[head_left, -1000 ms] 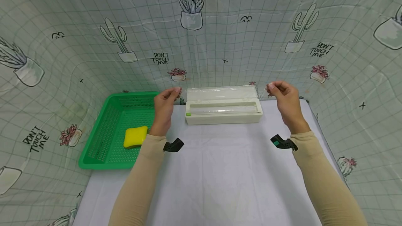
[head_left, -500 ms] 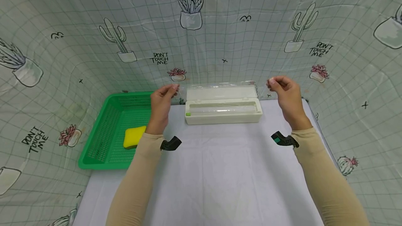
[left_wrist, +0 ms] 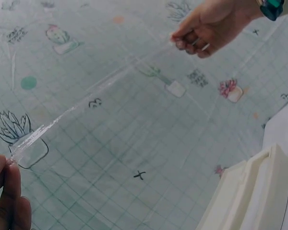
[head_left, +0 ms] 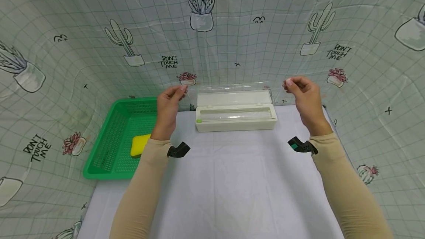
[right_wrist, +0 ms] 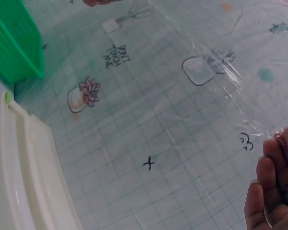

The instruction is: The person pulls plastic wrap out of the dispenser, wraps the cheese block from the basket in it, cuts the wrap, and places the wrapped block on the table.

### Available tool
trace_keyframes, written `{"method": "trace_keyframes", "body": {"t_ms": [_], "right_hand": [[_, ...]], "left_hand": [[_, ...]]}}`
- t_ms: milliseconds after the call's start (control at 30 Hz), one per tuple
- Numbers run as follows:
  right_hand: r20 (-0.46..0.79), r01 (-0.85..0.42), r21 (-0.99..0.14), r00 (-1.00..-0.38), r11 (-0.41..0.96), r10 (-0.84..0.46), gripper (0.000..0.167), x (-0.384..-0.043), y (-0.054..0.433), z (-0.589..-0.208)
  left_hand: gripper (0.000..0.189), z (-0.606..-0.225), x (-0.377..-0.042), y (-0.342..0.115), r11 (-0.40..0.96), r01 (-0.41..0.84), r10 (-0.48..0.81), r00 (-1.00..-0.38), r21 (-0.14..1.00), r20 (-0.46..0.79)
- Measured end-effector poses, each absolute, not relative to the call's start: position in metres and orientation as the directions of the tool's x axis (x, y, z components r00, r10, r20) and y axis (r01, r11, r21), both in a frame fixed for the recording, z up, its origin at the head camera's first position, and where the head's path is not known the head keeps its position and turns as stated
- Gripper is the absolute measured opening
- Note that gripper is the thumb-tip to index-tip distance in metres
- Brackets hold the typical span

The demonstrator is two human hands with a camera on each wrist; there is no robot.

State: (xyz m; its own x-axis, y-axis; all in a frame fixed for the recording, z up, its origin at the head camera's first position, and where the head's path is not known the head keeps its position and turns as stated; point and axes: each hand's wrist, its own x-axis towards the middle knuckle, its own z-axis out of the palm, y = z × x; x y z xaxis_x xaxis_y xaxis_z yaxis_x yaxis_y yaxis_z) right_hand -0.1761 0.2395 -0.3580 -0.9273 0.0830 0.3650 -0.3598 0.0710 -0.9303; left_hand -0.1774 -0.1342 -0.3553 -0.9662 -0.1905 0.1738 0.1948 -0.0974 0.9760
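Observation:
A sheet of clear plastic wrap [left_wrist: 62, 116] stretches between the two hands above the white wrap dispenser box [head_left: 236, 125]. Its near-left corner is pinched between thumb and fingers of my left hand [head_left: 167, 110]. My right hand [head_left: 306, 102] pinches the other corner, beyond the box's right end. Bright creases run along the held edge in both wrist views. Behind the box the lid [head_left: 234, 98] stands raised, and a roll of wrap [head_left: 236, 115] lies inside. How far down the sheet hangs, and whether it joins the roll, I cannot tell.
To the left stands a green plastic basket [head_left: 91, 174], with a yellow sponge [head_left: 138, 146] in it, partly hidden by the left forearm. A white cloth [head_left: 232, 187] covers the table. A patterned curtain [head_left: 239, 40] hangs behind the box and around the sides.
Both hands have risen and moved slightly apart, the left one leftward, the right one a little rightward. The wrap's held edge has lifted from over the lid to above it.

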Motion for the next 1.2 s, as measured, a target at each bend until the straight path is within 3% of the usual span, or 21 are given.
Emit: {"method": "trace_keyframes", "body": {"t_ms": [633,1200], "right_hand": [[0.425,-0.425,-0.905,-0.901,0.025,0.091,0.017,-0.176,0.238,-0.341],[0.447,-0.449,-0.894,-0.89,0.0,0.087,0.012,-0.172,0.239,-0.33]], "left_hand": [[0.017,-0.337,-0.175,-0.135,-0.107,0.226,-0.192,-0.96,0.968,0.203],[0.017,-0.325,-0.169,-0.136,-0.131,0.282,-0.179,-0.95,0.95,0.257]]}}
